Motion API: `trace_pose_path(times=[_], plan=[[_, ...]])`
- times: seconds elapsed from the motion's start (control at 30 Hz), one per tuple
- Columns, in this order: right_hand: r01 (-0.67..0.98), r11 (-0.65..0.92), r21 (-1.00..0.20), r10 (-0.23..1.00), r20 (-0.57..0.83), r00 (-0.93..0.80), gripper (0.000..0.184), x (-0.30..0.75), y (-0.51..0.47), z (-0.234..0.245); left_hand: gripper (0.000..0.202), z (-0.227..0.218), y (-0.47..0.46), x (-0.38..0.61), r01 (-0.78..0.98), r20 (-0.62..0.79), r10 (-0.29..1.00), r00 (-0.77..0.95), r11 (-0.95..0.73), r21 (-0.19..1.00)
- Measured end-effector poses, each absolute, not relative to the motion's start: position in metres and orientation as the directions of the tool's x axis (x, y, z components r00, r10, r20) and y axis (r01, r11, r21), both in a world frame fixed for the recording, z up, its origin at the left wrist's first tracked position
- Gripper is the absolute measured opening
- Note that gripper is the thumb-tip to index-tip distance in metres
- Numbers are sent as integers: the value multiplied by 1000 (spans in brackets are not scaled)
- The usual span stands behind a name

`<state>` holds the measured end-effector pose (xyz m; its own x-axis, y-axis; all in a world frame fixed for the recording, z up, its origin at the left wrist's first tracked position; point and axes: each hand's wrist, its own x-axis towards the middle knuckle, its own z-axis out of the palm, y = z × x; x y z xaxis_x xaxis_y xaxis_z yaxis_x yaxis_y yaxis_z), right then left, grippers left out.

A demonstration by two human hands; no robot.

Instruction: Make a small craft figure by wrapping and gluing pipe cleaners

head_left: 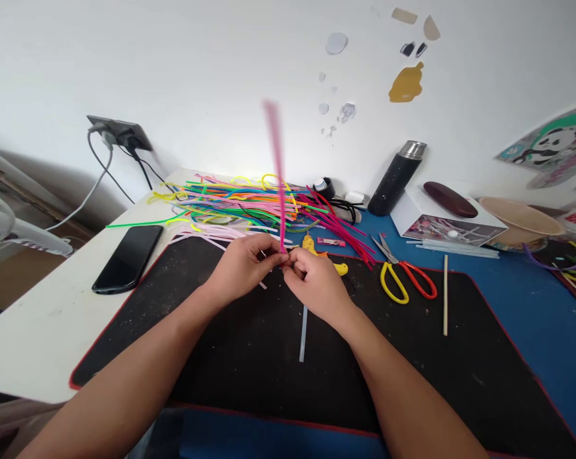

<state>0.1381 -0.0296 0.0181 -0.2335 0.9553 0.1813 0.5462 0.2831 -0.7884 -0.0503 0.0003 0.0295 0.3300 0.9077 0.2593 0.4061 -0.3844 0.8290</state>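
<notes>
Both my hands meet over the black mat (250, 357). My left hand (244, 264) and my right hand (314, 280) pinch the lower end of a pink pipe cleaner (276, 166), which stands upright and is blurred by motion. Behind them lies a heap of coloured pipe cleaners (250, 201). A clear glue stick (304, 335) lies on the mat just below my right hand. A yellow glue gun (316, 252) is partly hidden behind my right hand.
Scissors with yellow and red handles (405, 277) and a thin wooden stick (445, 293) lie right of my hands. A black phone (128, 258) rests at left. A dark flask (397, 178), a white box (441, 220) and a bowl (522, 220) stand at the back right.
</notes>
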Motion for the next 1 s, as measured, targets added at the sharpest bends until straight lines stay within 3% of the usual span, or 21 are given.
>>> trace_pose_path(times=[0.1, 0.3, 0.43, 0.53, 0.73, 1.0], plan=[[550, 266, -792, 961, 172, -217, 6, 137, -29, 16, 15, 29, 0, -50, 367, 228, 912, 341, -353, 861], [435, 220, -873, 972, 156, -178, 6, 137, -28, 15, 36, 26, 5, -49, 72, 30, 952, 305, -55, 996], [356, 187, -916, 980, 148, -134, 10, 138, -27, 13, 41, 21, 7, -46, -139, -105, 959, 264, 146, 979], [294, 171, -940, 983, 143, -114, 14, 139, -25, 11, 42, 19, 8, -45, -218, -147, 954, 261, 206, 954], [204, 162, -965, 984, 143, -104, 14, 140, -25, 11, 41, 21, 7, -43, -267, -121, 952, 281, 199, 943], [188, 128, -974, 990, 116, -76, 15, 140, -27, 22, 41, 22, 7, -47, -199, -150, 931, 333, 225, 954]])
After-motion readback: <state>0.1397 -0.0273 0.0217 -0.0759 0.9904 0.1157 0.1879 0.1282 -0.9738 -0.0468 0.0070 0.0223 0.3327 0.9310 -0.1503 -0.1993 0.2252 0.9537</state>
